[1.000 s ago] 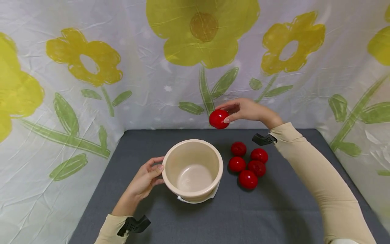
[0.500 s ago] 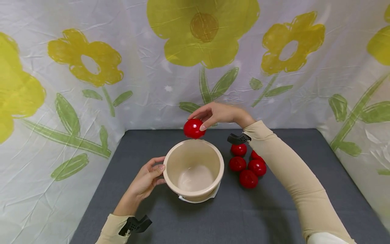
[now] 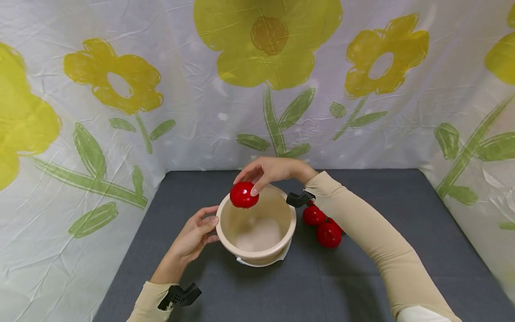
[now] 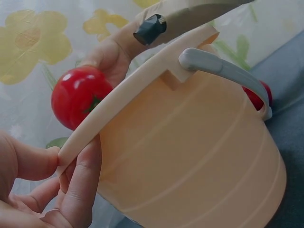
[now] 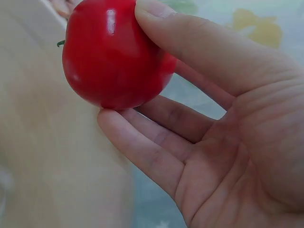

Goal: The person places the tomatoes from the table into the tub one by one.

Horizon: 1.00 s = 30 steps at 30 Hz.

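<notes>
A beige bucket point(image 3: 257, 255) stands upright on the table, its grey-white handle point(image 4: 228, 69) hanging down at the side. My left hand point(image 3: 197, 237) pinches the bucket's left rim, thumb on one side and fingers under the edge. A red tomato point(image 3: 243, 195) is held between the thumb and fingers of my right hand point(image 3: 273, 172), over the far left part of the bucket's opening. In the right wrist view the tomato point(image 5: 114, 57) shows a bit of green stem. The part of the bucket's inside that shows in the head view holds nothing.
Several more tomatoes point(image 3: 328, 235) lie on the dark grey tablecloth point(image 3: 402, 214) right of the bucket, partly hidden by my right forearm. A cloth with yellow flowers point(image 3: 269, 36) hangs behind and at both sides.
My right hand has carried the tomato left and down, from above the loose tomatoes to over the bucket's opening. My left hand and the bucket have hardly moved.
</notes>
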Each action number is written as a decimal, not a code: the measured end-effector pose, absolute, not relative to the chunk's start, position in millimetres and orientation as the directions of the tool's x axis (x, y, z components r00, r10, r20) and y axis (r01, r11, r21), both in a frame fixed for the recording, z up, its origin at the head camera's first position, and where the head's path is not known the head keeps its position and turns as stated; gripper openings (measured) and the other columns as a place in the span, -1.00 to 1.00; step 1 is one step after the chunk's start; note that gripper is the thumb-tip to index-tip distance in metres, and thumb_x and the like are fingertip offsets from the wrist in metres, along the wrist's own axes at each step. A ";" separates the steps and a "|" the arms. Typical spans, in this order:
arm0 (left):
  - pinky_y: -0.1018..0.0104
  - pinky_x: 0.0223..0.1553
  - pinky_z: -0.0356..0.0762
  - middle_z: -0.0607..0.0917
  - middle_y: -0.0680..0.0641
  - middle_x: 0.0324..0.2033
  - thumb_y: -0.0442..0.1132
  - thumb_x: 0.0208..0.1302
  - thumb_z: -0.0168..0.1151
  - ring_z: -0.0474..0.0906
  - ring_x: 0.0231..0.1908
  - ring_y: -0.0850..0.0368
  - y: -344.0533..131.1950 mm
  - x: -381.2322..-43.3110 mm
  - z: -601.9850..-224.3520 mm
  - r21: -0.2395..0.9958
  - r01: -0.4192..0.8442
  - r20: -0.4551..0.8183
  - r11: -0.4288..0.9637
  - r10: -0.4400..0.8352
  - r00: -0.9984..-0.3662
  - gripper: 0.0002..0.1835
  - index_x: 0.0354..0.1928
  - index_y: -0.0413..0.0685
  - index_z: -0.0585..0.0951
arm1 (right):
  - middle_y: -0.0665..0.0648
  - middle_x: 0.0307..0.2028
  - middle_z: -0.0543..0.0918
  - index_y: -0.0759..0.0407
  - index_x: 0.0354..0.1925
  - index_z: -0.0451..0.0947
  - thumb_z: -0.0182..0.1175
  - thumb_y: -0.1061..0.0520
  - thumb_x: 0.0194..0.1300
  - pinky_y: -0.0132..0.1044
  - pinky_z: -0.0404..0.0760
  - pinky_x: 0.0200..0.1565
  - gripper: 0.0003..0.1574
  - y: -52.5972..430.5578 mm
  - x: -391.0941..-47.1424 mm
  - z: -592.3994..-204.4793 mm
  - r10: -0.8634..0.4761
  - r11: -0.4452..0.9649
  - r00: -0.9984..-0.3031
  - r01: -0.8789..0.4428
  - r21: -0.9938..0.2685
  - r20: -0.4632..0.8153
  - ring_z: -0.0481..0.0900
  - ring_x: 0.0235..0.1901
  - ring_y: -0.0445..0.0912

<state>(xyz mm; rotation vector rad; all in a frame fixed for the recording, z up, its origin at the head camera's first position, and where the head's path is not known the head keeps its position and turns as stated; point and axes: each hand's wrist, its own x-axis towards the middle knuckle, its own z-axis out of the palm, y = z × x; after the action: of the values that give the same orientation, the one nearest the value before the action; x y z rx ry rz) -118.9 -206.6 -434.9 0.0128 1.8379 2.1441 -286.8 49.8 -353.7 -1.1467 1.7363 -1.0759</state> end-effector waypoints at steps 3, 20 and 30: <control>0.40 -0.27 0.71 0.71 0.12 -0.23 -0.35 0.46 0.07 0.68 -0.23 0.28 -206.7 -118.9 -435.3 0.964 -0.235 -0.202 -0.122 0.234 -0.951 -0.44 0.38 -0.33 0.14 | 0.23 0.14 0.64 0.23 0.28 0.46 0.32 0.24 0.25 -0.14 0.65 0.14 -0.37 44.8 -284.6 -361.9 -0.952 0.234 -0.262 -0.299 -0.925 -0.156 0.64 0.11 -0.01; 0.37 -0.23 0.72 0.69 0.15 -0.22 -0.31 0.48 0.04 0.67 -0.20 0.27 -206.1 -121.2 -437.1 0.966 -0.250 -0.231 -0.070 0.209 -0.950 -0.47 0.39 -0.25 0.17 | 0.11 0.18 0.64 0.11 0.25 0.51 0.36 0.18 0.21 -0.26 0.62 0.16 -0.38 23.2 -271.4 -383.1 -0.951 0.298 -0.197 -0.372 -0.879 -0.239 0.65 0.09 -0.11; 0.33 -0.23 0.73 0.68 0.13 -0.20 -0.34 0.48 0.04 0.68 -0.19 0.29 -206.0 -121.1 -437.4 0.965 -0.250 -0.231 -0.075 0.198 -0.953 -0.48 0.39 -0.24 0.17 | 0.08 0.10 0.66 0.07 0.20 0.53 0.39 0.19 0.18 -0.28 0.64 0.12 -0.40 16.6 -258.4 -397.6 -0.933 0.352 -0.202 -0.352 -0.867 -0.297 0.62 0.05 -0.10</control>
<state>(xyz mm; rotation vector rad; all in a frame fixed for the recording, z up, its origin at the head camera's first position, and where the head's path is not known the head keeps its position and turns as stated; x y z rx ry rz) -121.1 -206.0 -437.4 -0.0557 1.9014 2.1019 -258.4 16.6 -397.6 -1.1449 1.7412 -0.8360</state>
